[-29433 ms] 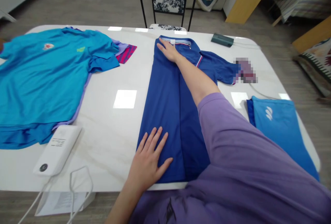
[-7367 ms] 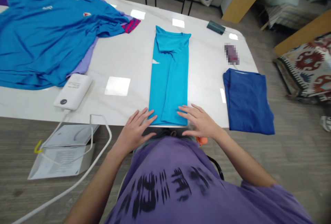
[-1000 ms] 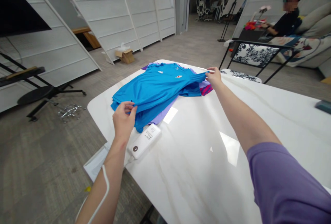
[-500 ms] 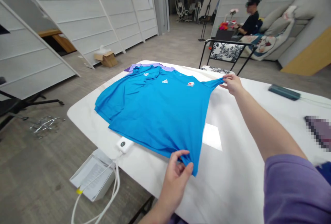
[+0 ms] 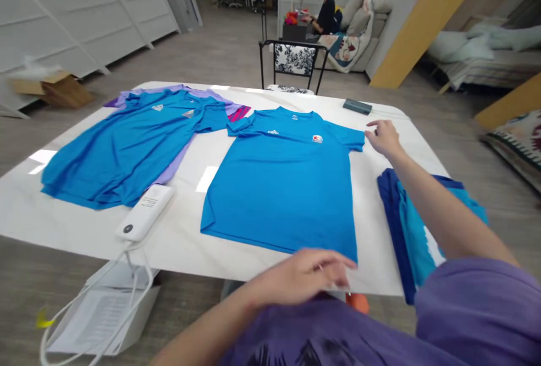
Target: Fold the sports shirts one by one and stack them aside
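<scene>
A wood-look floor (image 5: 228, 53) surrounds a white table (image 5: 186, 242), with a patterned chair (image 5: 295, 60) beyond its far edge. The right hand (image 5: 382, 136) hovers just beside a sleeve end, fingers parted and apparently holding nothing. The left hand (image 5: 315, 276) is loosely curled at the table's near edge, by the hem corner; blur hides whether it grips cloth. The blue shirt (image 5: 285, 185) lies front up across the middle — sleeves spread, hem toward the near edge, probably so the whole garment lies flat within reach. Folded clothes (image 5: 406, 236) sit at the near right corner, seemingly set aside to leave working space. A white device (image 5: 146, 214) lies near the near edge, left of the shirt, while unfolded shirts (image 5: 127, 151) overlap over the left part — perhaps heaped there as a supply. A dark case (image 5: 357, 107) rests toward the far right corner.
</scene>
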The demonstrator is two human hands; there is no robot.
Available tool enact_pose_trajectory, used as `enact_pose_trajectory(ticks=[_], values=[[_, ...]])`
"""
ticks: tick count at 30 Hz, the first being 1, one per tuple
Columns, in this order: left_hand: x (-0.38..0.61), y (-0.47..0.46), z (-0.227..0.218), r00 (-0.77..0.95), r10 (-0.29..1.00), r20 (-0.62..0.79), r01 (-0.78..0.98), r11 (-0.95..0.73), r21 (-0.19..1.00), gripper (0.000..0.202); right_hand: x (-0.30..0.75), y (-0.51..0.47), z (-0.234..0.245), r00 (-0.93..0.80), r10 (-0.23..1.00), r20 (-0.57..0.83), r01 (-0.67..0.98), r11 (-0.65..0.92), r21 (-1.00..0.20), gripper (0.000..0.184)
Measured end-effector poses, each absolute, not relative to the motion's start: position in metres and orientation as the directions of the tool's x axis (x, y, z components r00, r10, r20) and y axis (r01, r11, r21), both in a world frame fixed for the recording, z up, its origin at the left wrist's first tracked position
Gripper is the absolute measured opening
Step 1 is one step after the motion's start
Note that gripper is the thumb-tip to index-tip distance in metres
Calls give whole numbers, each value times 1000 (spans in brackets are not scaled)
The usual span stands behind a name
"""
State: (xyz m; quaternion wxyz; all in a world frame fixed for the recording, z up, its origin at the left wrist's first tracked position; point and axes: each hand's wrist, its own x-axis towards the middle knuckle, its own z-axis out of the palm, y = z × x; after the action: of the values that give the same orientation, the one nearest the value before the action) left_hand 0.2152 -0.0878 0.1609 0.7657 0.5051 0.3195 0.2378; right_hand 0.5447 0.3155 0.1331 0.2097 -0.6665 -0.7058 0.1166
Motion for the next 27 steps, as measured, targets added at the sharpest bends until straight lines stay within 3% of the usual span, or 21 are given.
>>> enact_pose_trajectory(ticks=[2,4,6,9,13,19,23,27], values=[[166,-65,153,348,927,-141,205,71,976,52,535,247,138,-191,979,65,899,201,-388,47],[114,-48,128,157,987,-19,504,-64,861,54,518,166,135,-397,918,-24,843,354,-406,65],[70,-41,97,122,993,8,697,-91,711,58,500,83,125,-543,833,-105,789,463,-405,81],[34,-54,61,48,996,-69,854,-5,521,66,485,-13,104,-621,773,-134,750,534,-391,91],[32,-103,49,-45,993,-106,907,85,412,76,498,-67,95,-608,779,-151,769,532,-354,95],[50,-196,71,-95,977,-192,894,169,415,83,555,-94,119,-613,726,-310,781,500,-374,105],[43,-222,100,-63,971,-232,906,153,395,78,574,-106,146,-615,688,-385,776,441,-451,117],[33,-152,122,-79,987,-142,901,132,413,63,557,-58,163,-564,756,-331,776,350,-524,84]])
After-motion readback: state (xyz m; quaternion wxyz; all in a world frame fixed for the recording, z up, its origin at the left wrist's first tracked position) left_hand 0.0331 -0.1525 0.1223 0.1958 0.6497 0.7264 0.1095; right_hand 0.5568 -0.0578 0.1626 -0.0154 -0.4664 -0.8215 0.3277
